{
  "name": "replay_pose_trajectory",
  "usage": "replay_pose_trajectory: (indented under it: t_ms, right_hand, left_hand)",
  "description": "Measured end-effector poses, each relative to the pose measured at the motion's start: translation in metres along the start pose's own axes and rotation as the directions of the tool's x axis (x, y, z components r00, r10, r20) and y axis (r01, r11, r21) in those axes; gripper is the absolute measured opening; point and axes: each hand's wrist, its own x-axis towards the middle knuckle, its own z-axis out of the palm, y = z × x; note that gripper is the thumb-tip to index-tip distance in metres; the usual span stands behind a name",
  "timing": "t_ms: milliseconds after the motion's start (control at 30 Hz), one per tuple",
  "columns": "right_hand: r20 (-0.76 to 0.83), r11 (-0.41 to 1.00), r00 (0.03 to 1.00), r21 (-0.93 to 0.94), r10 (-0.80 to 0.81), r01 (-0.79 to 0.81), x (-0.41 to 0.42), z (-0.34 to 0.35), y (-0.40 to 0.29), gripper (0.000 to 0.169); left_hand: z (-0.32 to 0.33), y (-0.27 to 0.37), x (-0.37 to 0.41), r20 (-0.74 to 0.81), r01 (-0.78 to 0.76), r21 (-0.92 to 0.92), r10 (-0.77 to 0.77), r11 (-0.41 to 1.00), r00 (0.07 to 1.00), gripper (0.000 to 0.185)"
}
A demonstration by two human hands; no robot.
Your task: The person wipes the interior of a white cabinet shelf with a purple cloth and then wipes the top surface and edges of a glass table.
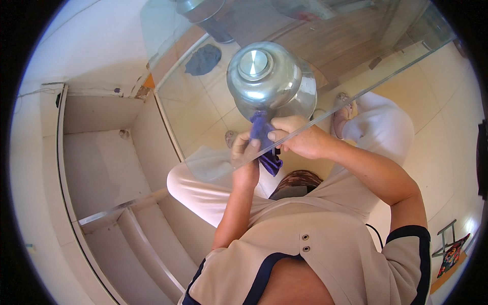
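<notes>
A purple cloth (pixel 261 127) is bunched between both my hands, its upper end close to a rounded polished-metal pedestal (pixel 263 89). My left hand (pixel 244 146) grips the cloth from the left side. My right hand (pixel 295 135) pinches it from the right, thumb and fingers closed. The lower end of the cloth hangs down in dark folds. A clear glass tabletop (pixel 198 152) lies over the hands, its edge crossing above them. Through the glass I see the pedestal, with a bright round disc (pixel 253 62) on its top. Whether the cloth touches the metal I cannot tell.
A grey-blue cloth (pixel 204 60) lies on the tiled floor under the glass. Another metal support (pixel 202 13) stands at the far left. Open white shelving (pixel 103 171) runs along my left side. A folding stool (pixel 451 248) is at the far right.
</notes>
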Motion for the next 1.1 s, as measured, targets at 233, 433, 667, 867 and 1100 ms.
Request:
replay_pose_trajectory:
  t_ms: [233, 433, 667, 867, 1100]
  right_hand:
    - [0.151, 0.954, 0.987, 0.299, -0.051, 0.004, -0.016, -0.011, -0.013, 0.024]
    - [0.310, 0.871, 0.947, 0.485, -0.086, -0.080, -0.021, -0.013, -0.011, 0.025]
    - [0.080, 0.913, 0.992, 0.404, -0.101, 0.060, -0.010, -0.013, -0.011, 0.024]
    - [-0.031, 0.877, 0.990, 0.460, -0.140, 0.139, -0.008, 0.001, 0.000, 0.038]
    - [0.341, 0.839, 0.940, 0.515, -0.009, -0.179, -0.011, 0.006, -0.013, 0.042]
  left_hand:
    - [-0.052, -0.016, 0.013, -0.109, 0.073, -0.322, -0.114, 0.944, 0.987, 0.041]
    - [-0.014, 0.015, -0.010, -0.110, -0.124, 0.458, 0.195, 0.880, 0.975, 0.031]
    - [0.019, 0.028, -0.019, 0.195, -0.066, 0.274, 0.012, 0.959, 0.981, 0.027]
    - [0.025, 0.043, 0.002, 0.052, 0.018, -0.314, -0.002, 0.949, 0.999, 0.031]
    - [-0.004, 0.048, 0.047, -0.043, -0.224, -0.167, 0.220, 0.960, 0.975, 0.023]
